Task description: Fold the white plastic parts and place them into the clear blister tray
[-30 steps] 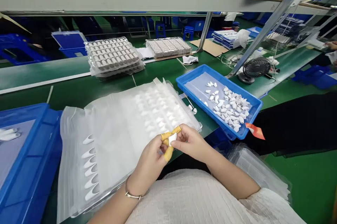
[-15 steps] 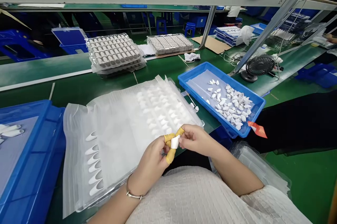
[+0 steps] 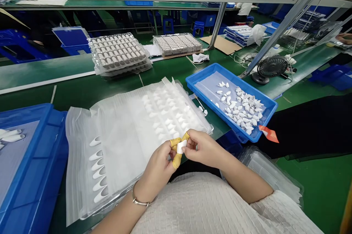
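Between both hands, in front of my body, is a small white curved piece (image 3: 181, 147), its exact kind unclear. My left hand (image 3: 162, 160) grips it with thumb and fingers in yellow finger cots. My right hand (image 3: 201, 146), with a yellow cot on the index finger, pinches the same piece from the right. Below and beyond the hands lies a translucent foam sheet (image 3: 121, 127) over a clear plastic tray. Rows of white pieces show through the sheet, and several white curved pieces (image 3: 99, 171) lie uncovered along its left side.
To the right, a blue bin (image 3: 205, 83) holds many loose white pieces (image 3: 247, 109). Another blue bin (image 3: 59, 127) stands at the left. Behind are stacked filled trays (image 3: 118, 52), more filled trays (image 3: 177, 45), a metal post (image 3: 218, 25) and a black fan (image 3: 271, 67). An overhead beam crosses above.
Both hands and the white piece have shifted slightly left, and the piece has turned a little between the fingers. Both hands still hold it.
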The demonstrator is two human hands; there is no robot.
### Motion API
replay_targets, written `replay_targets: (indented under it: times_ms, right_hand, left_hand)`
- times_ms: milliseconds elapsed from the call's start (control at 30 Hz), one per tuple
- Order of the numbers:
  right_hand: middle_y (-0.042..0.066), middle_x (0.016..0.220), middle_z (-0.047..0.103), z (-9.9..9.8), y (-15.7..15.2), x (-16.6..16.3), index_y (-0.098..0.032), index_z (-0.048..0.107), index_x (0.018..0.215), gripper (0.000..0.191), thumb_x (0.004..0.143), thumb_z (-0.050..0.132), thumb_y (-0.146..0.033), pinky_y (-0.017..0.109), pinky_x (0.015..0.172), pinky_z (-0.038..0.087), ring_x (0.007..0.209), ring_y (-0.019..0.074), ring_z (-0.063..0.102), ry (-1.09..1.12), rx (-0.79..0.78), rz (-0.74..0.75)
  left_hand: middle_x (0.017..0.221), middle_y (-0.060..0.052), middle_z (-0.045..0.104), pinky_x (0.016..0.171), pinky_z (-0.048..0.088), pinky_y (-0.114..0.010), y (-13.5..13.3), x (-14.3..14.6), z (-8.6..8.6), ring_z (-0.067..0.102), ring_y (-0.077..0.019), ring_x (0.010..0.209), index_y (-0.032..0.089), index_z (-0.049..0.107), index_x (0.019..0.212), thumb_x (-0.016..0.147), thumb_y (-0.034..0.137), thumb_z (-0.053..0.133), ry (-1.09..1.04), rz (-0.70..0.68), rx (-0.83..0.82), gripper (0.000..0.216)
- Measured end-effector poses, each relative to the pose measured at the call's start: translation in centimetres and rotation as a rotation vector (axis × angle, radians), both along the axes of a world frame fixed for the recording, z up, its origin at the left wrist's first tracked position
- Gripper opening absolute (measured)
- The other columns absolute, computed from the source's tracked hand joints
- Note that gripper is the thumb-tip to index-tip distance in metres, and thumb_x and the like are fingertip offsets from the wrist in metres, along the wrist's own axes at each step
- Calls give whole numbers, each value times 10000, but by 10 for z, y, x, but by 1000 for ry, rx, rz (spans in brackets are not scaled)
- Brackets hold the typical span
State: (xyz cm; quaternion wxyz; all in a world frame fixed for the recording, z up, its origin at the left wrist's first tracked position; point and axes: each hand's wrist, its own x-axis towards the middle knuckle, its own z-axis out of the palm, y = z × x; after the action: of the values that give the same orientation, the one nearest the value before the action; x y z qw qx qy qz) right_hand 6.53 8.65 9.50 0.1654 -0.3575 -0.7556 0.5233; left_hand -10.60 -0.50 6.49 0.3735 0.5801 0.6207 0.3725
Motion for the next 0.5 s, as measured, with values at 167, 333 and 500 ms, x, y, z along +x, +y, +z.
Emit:
replay_targets:
  times_ms: [167,333,500]
  right_hand:
    - [-35,651,545,-5,-1,-2,-188,498,745,93,835,515,-200,221,534,352,593,99,482,54,-89,-10]
    - [-43,619,523,-5,-3,-7,-192,485,705,130,794,576,-214,217,518,349,567,95,461,74,-63,-78]
    - [-27,563,593,-10,4,-10,-174,542,708,75,771,510,-200,228,519,438,497,97,531,206,-492,-77]
  left_hand:
    - [872,-6,611,698,477,-287,-1,1,-2,568,-158,754,204,563,1145,887,265,526,-137,22,-38,268]
    - [853,-9,601,706,457,-296,-2,2,-2,560,-165,764,196,569,1109,879,274,542,-138,57,-52,245]
    - [886,-31,639,685,456,-275,1,5,5,588,-169,802,179,554,1100,870,292,559,-478,22,-136,256]
